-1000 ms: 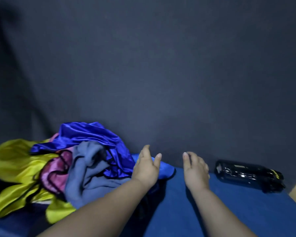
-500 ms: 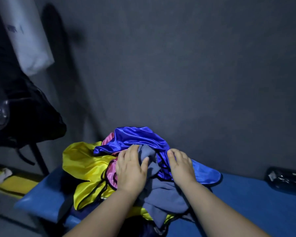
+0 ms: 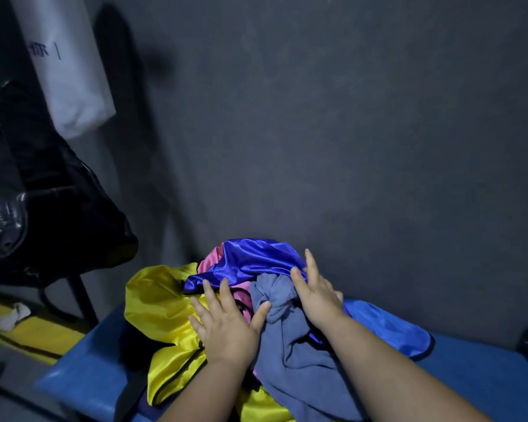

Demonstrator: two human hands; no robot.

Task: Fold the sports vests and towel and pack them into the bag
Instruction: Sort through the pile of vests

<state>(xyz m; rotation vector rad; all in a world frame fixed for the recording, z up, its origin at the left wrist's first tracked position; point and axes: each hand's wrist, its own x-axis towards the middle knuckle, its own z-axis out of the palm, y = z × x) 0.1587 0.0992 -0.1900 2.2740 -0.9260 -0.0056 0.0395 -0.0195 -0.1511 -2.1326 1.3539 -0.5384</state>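
Left hand point(image 3: 226, 327) and right hand point(image 3: 317, 296) lie open, gripping nothing, on vest heap point(image 3: 162, 300) and grey towel point(image 3: 290, 348) on blue bench point(image 3: 485, 379); probably best to pinch towel alone, lift clear.

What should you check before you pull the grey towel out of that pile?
1. Crumpled grey cloth towel on top of pile: ok.
2. Left hand and right hand touching it: ok.
3. Fingers gripping it: not ok, straight.
4. Towel free of shiny blue vest and shiny yellow vest: cannot tell.
5. Bare room on blue padded bench: ok.
6. Black hanging bag open: cannot tell.
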